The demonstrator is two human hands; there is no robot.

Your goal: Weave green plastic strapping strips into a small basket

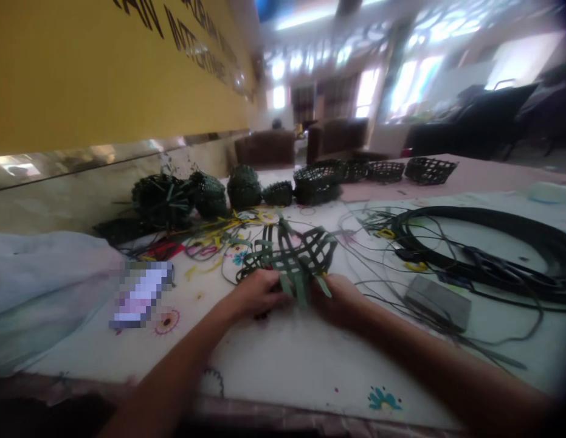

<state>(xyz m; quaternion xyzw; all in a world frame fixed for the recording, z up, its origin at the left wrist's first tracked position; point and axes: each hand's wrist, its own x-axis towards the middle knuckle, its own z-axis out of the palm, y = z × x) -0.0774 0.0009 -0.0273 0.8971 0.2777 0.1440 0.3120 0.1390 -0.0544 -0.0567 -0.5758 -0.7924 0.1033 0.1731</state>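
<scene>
A partly woven basket [289, 252] of flat dark green strips stands in front of me on the table, its loose strip ends sticking up and out. My left hand [261, 289] is closed on its near left edge, fingers curled against the strips. On the near right side my right hand [340, 299] grips the weave, with a light green strip end [325, 286] beside its fingers. Several short strip ends [301, 289] hang down between the two hands. The right fingertips are mostly hidden behind the strips and blurred.
Several dark green woven baskets [317, 182] line the table's back. A big coil of dark strip [492, 213] and a grey block [438, 302] lie right. At left are a blurred-out phone-like object [143, 295] and a white plastic bag [50, 292]. Yellow strips [219, 230] lie behind.
</scene>
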